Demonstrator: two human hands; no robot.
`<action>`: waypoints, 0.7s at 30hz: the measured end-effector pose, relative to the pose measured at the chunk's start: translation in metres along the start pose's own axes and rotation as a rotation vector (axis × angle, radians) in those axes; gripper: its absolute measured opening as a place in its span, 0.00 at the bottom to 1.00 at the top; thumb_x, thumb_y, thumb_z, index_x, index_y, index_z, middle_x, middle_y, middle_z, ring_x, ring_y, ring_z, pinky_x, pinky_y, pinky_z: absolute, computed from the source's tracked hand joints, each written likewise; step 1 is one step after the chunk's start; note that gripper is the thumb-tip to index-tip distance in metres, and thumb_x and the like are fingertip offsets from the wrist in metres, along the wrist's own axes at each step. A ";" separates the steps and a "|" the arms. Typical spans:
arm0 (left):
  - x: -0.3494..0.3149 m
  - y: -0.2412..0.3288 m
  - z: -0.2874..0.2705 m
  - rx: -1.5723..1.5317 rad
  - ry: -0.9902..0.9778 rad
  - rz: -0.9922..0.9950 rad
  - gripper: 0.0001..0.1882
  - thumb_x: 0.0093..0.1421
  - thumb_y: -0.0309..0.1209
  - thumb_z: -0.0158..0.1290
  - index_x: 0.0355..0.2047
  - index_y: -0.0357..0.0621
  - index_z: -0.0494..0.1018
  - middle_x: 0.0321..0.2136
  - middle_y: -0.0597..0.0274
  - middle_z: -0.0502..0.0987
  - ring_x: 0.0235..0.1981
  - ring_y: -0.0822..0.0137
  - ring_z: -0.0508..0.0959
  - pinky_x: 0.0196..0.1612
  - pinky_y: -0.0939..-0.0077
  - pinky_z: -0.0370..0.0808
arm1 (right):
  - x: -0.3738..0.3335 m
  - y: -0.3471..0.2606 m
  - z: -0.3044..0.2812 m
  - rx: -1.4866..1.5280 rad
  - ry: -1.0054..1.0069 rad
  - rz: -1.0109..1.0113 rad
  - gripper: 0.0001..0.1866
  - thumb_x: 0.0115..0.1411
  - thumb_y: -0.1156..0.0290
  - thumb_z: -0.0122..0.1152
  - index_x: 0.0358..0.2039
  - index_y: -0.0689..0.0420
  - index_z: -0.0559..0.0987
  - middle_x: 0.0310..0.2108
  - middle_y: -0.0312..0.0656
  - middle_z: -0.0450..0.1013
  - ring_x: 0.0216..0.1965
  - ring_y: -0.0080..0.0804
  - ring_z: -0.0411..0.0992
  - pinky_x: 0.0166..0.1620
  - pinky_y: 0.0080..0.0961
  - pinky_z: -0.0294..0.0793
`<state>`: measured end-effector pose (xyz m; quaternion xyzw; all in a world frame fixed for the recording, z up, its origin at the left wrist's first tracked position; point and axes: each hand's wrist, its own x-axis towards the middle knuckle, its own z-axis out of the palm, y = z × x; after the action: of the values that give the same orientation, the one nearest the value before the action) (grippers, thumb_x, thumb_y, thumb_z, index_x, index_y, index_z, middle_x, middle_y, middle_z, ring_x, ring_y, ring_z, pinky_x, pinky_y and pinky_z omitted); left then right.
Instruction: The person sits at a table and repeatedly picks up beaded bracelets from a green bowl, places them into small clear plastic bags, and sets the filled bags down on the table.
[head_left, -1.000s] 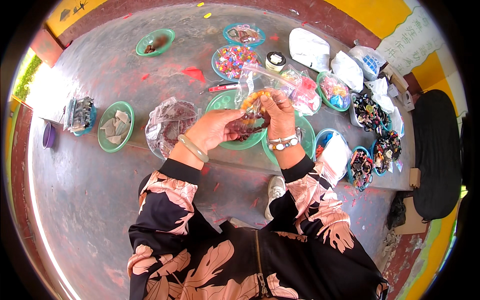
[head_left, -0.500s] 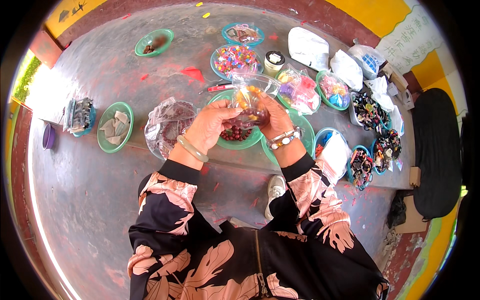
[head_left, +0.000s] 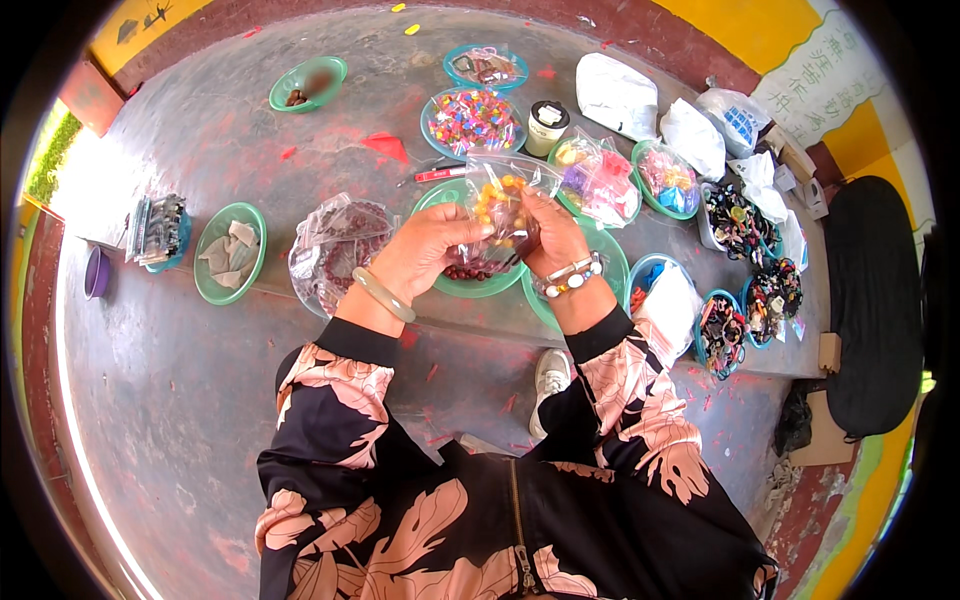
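Observation:
Between both hands is a clear plastic zip bag holding strung yellow and dark red beads. My left hand grips its lower left side, the thumb lying across the front. At the opposite side, my right hand pinches the bag with thumb and fingers. Below the bag is a green bowl of dark red beads, partly covered by my hands. Left of my left hand, a bowl holds bagged dark red bead strings. A second green bowl lies partly behind my right wrist.
Beyond the bag are a bowl of colourful small pieces, a lidded cup and a red pen-like tool. Bowls of packaged goods and white bags stand to the right. A green bowl of grey pieces sits left.
The bag's top has spread flatter and turned more toward me, showing more of the yellow beads. My left thumb has slid slightly right across its front.

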<state>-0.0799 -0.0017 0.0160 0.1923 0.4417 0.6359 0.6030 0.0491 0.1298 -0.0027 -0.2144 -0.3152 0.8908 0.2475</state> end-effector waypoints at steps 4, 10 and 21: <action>0.003 0.000 -0.003 -0.030 -0.029 -0.046 0.12 0.52 0.22 0.54 0.38 0.35 0.69 0.35 0.59 0.75 0.35 0.68 0.76 0.42 0.74 0.72 | -0.002 0.001 0.003 -0.054 0.031 -0.105 0.11 0.58 0.72 0.55 0.40 0.62 0.74 0.38 0.42 0.74 0.39 0.33 0.73 0.43 0.30 0.73; 0.002 -0.001 0.000 -0.174 -0.044 -0.117 0.16 0.52 0.19 0.53 0.43 0.33 0.67 0.38 0.57 0.75 0.38 0.66 0.76 0.45 0.71 0.72 | -0.012 0.001 0.018 -0.252 -0.079 -0.311 0.09 0.57 0.72 0.57 0.38 0.60 0.75 0.36 0.39 0.75 0.36 0.25 0.73 0.41 0.22 0.73; 0.000 -0.002 0.003 -0.117 -0.031 0.095 0.13 0.56 0.22 0.50 0.43 0.34 0.69 0.38 0.58 0.75 0.39 0.68 0.76 0.45 0.73 0.72 | -0.015 -0.005 0.019 -0.124 -0.139 -0.021 0.20 0.56 0.61 0.59 0.44 0.61 0.72 0.40 0.41 0.73 0.41 0.28 0.71 0.45 0.26 0.70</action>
<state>-0.0762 -0.0008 0.0156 0.1875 0.3847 0.6854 0.5891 0.0521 0.1158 0.0180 -0.1633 -0.3884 0.8796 0.2207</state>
